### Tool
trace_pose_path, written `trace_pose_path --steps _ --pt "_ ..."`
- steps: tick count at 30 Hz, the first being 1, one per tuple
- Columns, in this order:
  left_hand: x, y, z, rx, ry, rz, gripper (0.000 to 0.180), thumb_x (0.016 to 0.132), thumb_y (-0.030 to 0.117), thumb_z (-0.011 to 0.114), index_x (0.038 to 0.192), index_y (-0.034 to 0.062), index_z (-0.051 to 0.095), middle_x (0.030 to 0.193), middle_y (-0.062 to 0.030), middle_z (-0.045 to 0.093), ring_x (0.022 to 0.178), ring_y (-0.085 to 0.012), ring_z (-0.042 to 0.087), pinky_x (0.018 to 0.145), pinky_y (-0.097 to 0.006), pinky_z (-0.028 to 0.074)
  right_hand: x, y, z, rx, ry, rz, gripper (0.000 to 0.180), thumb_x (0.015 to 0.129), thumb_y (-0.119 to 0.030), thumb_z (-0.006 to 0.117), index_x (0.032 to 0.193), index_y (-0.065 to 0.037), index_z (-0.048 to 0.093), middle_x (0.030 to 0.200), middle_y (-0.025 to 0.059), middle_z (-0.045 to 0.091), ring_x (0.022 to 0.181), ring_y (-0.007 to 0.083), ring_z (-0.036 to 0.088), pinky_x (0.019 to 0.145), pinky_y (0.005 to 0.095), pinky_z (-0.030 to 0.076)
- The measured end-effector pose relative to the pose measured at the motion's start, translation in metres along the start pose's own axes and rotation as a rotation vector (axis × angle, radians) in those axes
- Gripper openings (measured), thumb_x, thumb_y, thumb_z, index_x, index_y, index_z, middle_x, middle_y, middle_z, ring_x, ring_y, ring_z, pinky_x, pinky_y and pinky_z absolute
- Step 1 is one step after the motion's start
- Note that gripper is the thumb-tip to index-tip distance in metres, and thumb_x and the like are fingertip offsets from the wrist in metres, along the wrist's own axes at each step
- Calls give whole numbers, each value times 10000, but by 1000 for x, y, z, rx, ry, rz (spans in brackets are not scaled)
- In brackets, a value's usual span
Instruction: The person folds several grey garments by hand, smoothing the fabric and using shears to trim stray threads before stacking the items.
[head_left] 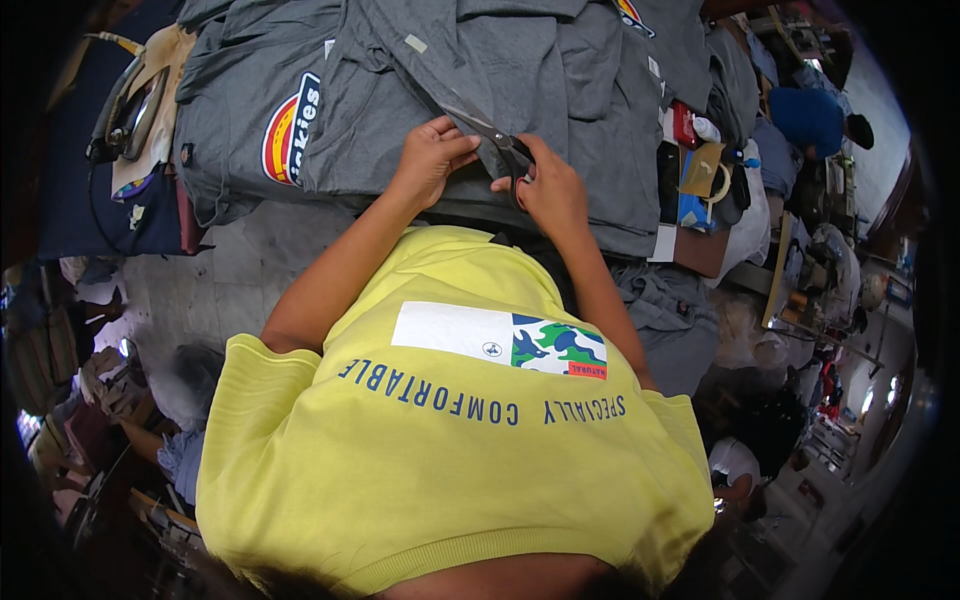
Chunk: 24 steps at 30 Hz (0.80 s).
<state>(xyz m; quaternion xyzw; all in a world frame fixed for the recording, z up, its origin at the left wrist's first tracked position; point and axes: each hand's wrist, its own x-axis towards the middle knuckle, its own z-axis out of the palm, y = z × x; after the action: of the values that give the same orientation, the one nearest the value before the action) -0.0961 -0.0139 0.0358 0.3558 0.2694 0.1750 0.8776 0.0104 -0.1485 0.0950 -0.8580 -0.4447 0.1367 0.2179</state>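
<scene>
1. Your yellow shirt (450, 440) fills the near half of the view and hides the table edge below your hands.
2. The scissors (510, 155) are mostly covered: you see only the dark handles and a short run of blade pointing far-left. The tips are hard to make out against the grey cloth.
3. Your right hand (550, 190) is closed around the scissors' handles, fingers curled through and over them. Whether the blades are parted or shut cannot be told.
4. Your left hand (430, 155) pinches a fold of the grey garment (480, 80) just left of the blades, thumb and fingers pressed together on the cloth.
5. The two hands sit close, nearly touching, at the near edge of the garment.
6. The garment lies spread across the far middle of the table, with more grey pieces stacked to its left and right; one at the left carries a round patch (292, 128).
7. An iron (130, 110) rests at the far left.
8. The right rim is cluttered and warped; the small items there are hard to identify.
</scene>
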Motion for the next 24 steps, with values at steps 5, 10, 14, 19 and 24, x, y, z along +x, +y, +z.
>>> trace_pose_path --steps 5,10,14,19,24 --pt "-1 -2 1 3 18 6 211 774 4 580 981 4 538 895 -50 615 778 -107 587 707 -229 498 -1 3 -3 109 -135 105 443 626 -167 723 1008 -62 524 789 143 622 695 286 613 570 349 454" --pt "4 -7 -1 25 6 -7 233 778 14 578 1006 3 531 914 -57 610 789 -114 582 720 -240 493 -11 25 13 253 0 124 362 719 -27 605 1066 -49 504 796 158 628 681 223 626 565 306 459" --pt "5 0 -3 21 45 -1 279 795 37 583 1060 21 494 949 -39 591 860 -116 572 776 -257 481 -14 63 -17 773 140 243 452 784 -56 613 1192 -28 421 811 106 584 671 142 578 605 252 462" --pt "28 7 -33 -115 188 49 376 800 77 594 1129 27 418 938 -31 578 834 -118 562 772 -284 458 -45 176 -65 628 459 409 422 848 35 406 1258 -40 344 889 164 580 790 168 589 689 272 480" --pt "39 32 -18 -173 356 113 390 794 79 604 1144 31 439 892 -12 580 737 -77 538 700 -255 450 -66 224 -64 -125 396 585 415 827 -56 484 1232 -103 404 934 243 583 824 355 594 702 416 464"
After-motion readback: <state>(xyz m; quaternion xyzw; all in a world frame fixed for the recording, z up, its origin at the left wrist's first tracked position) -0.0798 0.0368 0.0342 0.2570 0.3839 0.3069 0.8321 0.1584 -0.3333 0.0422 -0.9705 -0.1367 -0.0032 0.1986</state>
